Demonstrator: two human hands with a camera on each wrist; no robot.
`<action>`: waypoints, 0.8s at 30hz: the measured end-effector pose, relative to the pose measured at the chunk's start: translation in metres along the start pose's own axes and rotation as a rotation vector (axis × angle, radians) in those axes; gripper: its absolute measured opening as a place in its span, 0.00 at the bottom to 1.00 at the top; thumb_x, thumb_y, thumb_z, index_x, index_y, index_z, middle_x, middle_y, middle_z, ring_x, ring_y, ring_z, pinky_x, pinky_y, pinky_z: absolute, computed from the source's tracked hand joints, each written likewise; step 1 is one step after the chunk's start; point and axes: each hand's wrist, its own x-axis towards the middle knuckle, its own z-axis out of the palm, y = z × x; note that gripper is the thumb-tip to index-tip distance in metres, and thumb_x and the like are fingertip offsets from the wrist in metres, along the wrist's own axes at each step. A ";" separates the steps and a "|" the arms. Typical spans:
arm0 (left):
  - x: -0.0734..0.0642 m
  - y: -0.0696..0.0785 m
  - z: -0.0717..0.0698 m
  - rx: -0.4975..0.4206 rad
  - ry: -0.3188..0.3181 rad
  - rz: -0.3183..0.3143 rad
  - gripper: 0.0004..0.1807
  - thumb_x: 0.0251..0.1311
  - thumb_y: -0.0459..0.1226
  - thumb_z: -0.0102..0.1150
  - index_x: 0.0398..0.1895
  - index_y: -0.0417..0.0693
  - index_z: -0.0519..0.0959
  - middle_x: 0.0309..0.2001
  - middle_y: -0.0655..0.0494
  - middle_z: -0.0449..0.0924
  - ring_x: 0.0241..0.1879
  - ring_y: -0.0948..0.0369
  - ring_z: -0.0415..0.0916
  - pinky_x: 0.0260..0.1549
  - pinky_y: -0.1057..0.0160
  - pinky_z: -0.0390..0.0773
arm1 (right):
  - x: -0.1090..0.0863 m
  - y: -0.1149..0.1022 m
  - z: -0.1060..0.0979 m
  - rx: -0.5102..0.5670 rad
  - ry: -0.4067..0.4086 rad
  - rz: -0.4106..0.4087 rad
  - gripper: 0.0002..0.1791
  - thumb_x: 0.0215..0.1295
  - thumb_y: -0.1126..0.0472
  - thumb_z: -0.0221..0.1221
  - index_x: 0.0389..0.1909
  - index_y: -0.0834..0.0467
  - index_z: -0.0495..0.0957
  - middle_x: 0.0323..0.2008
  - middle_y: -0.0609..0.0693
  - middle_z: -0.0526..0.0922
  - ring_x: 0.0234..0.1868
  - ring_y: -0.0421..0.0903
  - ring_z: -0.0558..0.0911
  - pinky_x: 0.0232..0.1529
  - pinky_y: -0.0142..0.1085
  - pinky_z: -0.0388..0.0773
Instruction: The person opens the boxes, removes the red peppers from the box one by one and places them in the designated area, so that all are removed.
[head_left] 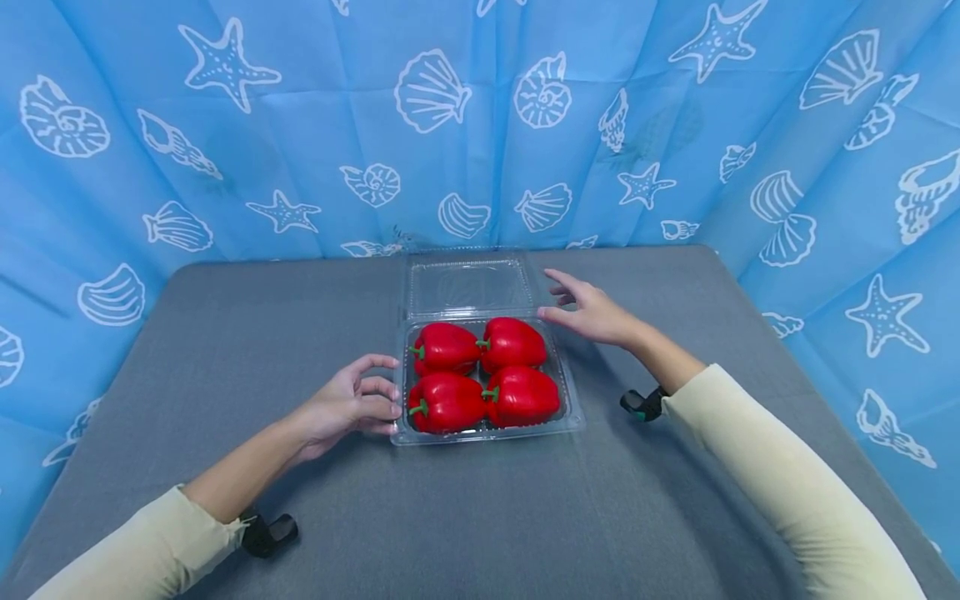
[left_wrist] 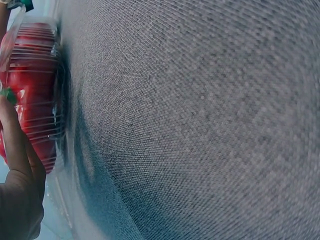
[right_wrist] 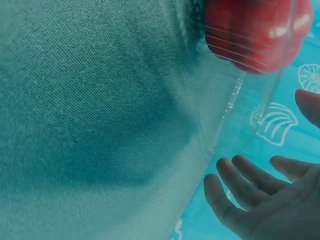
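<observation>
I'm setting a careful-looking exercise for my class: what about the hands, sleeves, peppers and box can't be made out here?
Undersides of the four red peppers, head view: hidden by the peppers themselves.
Part of the left hand, left wrist view: cut off by the left edge.
Part of the right hand, right wrist view: cut off by the right and bottom edges.
Rest of the sleeves, head view: cut off by the bottom edge.
</observation>
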 end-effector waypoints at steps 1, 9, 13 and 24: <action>0.000 0.000 0.000 0.000 -0.001 0.001 0.36 0.63 0.30 0.61 0.70 0.44 0.54 0.42 0.50 0.77 0.38 0.56 0.80 0.45 0.56 0.84 | -0.001 -0.001 -0.001 -0.004 -0.002 -0.002 0.43 0.68 0.52 0.60 0.77 0.58 0.51 0.70 0.67 0.65 0.68 0.64 0.67 0.61 0.60 0.71; 0.000 0.000 0.000 0.002 0.000 0.003 0.36 0.63 0.31 0.61 0.69 0.44 0.54 0.42 0.50 0.77 0.38 0.56 0.80 0.45 0.56 0.84 | -0.015 -0.014 -0.004 -0.016 -0.052 -0.067 0.46 0.63 0.52 0.65 0.77 0.57 0.52 0.71 0.64 0.63 0.69 0.64 0.66 0.61 0.63 0.69; 0.000 0.000 -0.001 0.000 0.001 0.002 0.36 0.63 0.31 0.61 0.70 0.44 0.53 0.42 0.49 0.77 0.38 0.56 0.80 0.45 0.56 0.84 | -0.026 -0.022 -0.002 0.004 -0.081 -0.108 0.47 0.62 0.54 0.66 0.77 0.56 0.53 0.71 0.63 0.64 0.69 0.63 0.66 0.61 0.64 0.69; 0.001 -0.001 -0.001 0.002 0.010 -0.012 0.36 0.62 0.31 0.62 0.69 0.44 0.54 0.43 0.49 0.77 0.38 0.55 0.80 0.45 0.56 0.84 | -0.046 -0.029 0.006 0.194 -0.215 -0.335 0.48 0.54 0.59 0.72 0.75 0.54 0.60 0.70 0.56 0.69 0.67 0.54 0.73 0.58 0.59 0.75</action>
